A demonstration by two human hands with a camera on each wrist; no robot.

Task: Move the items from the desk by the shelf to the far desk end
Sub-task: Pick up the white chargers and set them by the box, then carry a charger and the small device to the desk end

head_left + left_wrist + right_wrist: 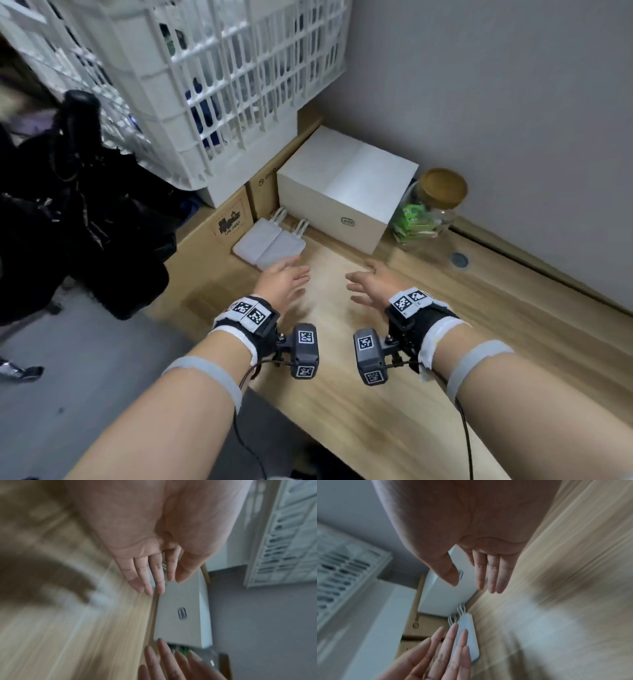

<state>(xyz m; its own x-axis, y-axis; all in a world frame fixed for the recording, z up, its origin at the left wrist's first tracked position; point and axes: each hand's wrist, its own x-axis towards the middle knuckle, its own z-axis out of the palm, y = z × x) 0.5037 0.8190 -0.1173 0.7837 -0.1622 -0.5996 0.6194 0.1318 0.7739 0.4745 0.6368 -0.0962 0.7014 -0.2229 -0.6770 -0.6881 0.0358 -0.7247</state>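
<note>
A white box [346, 185] stands on the wooden desk [394, 394] against the wall. Two grey power banks [269, 244] with white cables lie to its left. A glass jar [428, 209] with a wooden lid and green packets stands on its right. My left hand [286, 282] hovers over the desk just short of the power banks, palm inward, fingers straight, empty. My right hand [371, 284] faces it a hand's width away, also open and empty. In the wrist views the white box [181, 609] [447, 595] lies beyond the fingertips and the power banks [469, 632] by the left fingers.
A white slatted crate [212, 78] rests on cardboard boxes [219, 240] at the desk's left end. A black bag [78, 219] hangs over the floor to the left. A grey wall [496, 102] borders the desk behind. A round cable grommet [459, 261] sits near the jar.
</note>
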